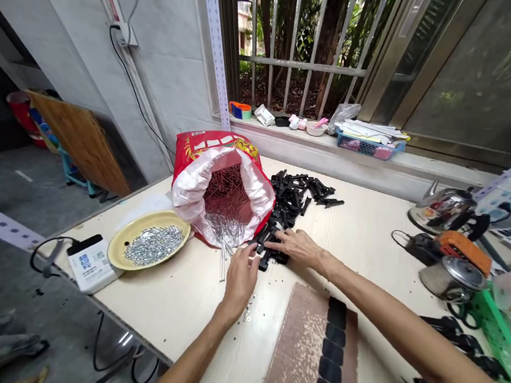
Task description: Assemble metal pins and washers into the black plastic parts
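Observation:
My left hand is over the table beside the front of a pile of black plastic parts. Its fingers are slightly apart, the tips close to the nearest parts, and I see nothing held in it. My right hand reaches in from the right with its fingers stretched over the same parts, touching some of them. Left of the pile lies a red and white sack, its mouth facing me. Inside are many thin reddish rods, with silvery rods spilling out of the opening.
A yellow plate holds small silvery metal pieces. Near me lies a brown board with a row of black pads. A white box sits at the left edge. A kettle, lidded metal pot and green basket stand right.

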